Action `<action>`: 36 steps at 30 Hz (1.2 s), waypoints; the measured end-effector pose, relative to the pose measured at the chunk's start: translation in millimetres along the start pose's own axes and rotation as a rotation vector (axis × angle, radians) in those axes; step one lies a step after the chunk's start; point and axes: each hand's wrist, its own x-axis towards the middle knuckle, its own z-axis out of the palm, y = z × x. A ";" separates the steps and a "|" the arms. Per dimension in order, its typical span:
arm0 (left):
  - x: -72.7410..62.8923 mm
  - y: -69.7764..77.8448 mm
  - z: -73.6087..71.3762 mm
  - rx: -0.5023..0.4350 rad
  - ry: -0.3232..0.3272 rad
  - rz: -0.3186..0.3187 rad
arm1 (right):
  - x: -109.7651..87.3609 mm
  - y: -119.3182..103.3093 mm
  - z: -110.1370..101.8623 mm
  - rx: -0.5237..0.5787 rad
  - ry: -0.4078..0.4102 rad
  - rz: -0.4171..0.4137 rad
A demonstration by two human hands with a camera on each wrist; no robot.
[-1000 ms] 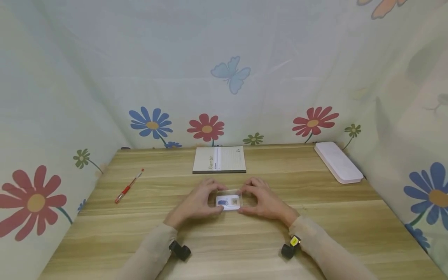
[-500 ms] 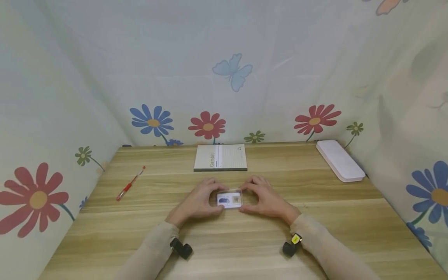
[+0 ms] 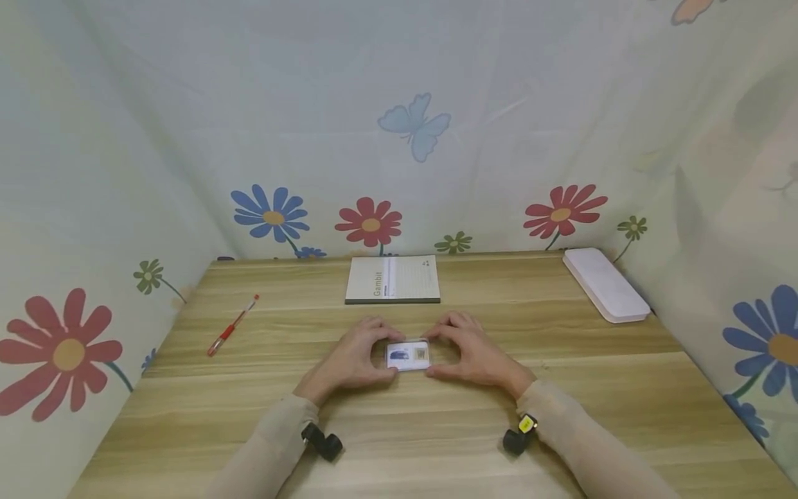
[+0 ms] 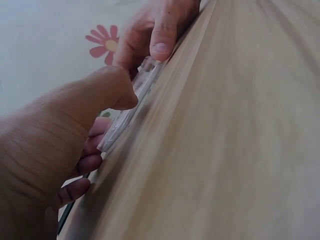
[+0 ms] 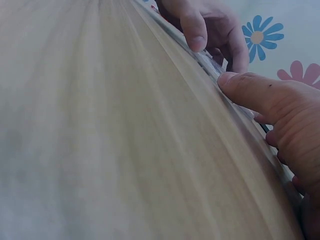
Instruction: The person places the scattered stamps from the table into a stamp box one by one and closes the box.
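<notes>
A small, flat case of clear plastic (image 3: 408, 355) with a white card inside lies low over the wooden table (image 3: 399, 430), in the middle of the head view. The card bears a dark blue picture and a tan patch. My left hand (image 3: 354, 357) holds the case's left end, thumb at the near edge and fingers at the far edge. On the opposite end my right hand (image 3: 472, 355) grips it the same way. From the left wrist, the clear case (image 4: 125, 117) appears edge-on, close to the tabletop. Its wall is mostly hidden behind my thumb in the right wrist view.
Beyond my hands lies a notebook (image 3: 411, 278) marked "Gambit". A red pen (image 3: 233, 326) is at the left, and a pale pink oblong case (image 3: 603, 283) sits at the back right. Flowered cloth (image 3: 299, 125) encloses the table's back and sides.
The clear strip showing beyond the card's far edge has narrowed, so the case looks flatter. Both hands keep their hold. The head view has shifted slightly.
</notes>
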 end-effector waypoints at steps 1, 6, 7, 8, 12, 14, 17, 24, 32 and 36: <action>0.1 -0.6 0.0 -0.001 0.002 0.001 | 0.6 0.2 -0.1 0.001 -0.001 -0.001; 1.8 -3.3 -0.3 -0.007 0.006 0.011 | 2.8 1.7 -1.3 0.017 0.002 -0.001; 2.0 -3.7 -0.4 -0.007 0.007 0.012 | 2.9 2.1 -1.3 0.015 0.004 0.001; 2.1 -4.4 -0.5 -0.008 0.005 0.013 | 3.1 2.5 -1.4 0.012 0.006 0.002; 0.7 -7.6 -1.8 -0.033 0.008 0.021 | 4.0 2.2 -1.2 0.001 0.003 0.008; -0.7 -10.1 -1.9 -0.050 0.011 0.024 | 4.1 1.4 -1.1 -0.001 -0.002 0.010; -3.0 -13.6 -1.6 -0.070 0.017 0.020 | 4.2 0.3 -0.6 0.002 -0.009 0.012; -7.3 -14.9 0.8 -0.093 0.007 0.006 | 2.7 -0.4 1.7 0.004 -0.021 0.025; -6.5 -15.4 3.3 -0.083 0.018 -0.022 | 0.7 -1.0 1.6 0.019 -0.019 0.056; -5.6 -15.1 2.7 -0.092 0.014 -0.038 | 0.6 -1.9 0.9 0.025 -0.015 0.065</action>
